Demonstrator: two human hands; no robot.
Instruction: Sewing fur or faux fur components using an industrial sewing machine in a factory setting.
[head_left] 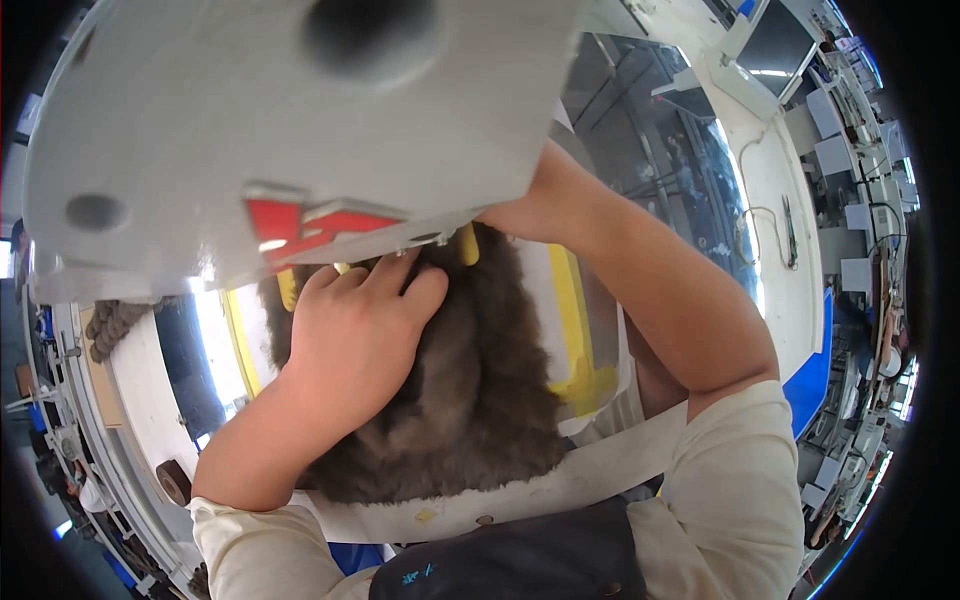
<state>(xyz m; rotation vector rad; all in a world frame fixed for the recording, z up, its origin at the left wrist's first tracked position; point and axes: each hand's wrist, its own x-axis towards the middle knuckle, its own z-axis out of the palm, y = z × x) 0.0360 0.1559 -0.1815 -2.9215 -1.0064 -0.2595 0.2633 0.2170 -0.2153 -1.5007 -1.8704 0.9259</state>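
A thick brown fur piece (450, 420) lies below the head of a pale grey sewing machine (300, 130) with red marking on it. My left hand (355, 320) rests on the fur with bent fingers, closed on it close under the machine's lower edge. Its fingertips partly vanish beneath that edge, and the thumb is on the right side. My right hand (515, 218) reaches in from the right behind the machine head. Only its wrist side shows, so its fingers and anything in them are hidden. Small yellow parts (468, 245) stick out beneath the head.
Yellow tape (572, 330) runs along the white work surface beside the fur. A glossy clear panel (660, 130) stands at right, with tweezers (790, 232) farther out on the white table (745, 120). A brown roll (173, 482) sits at left, near another furry piece (112, 325).
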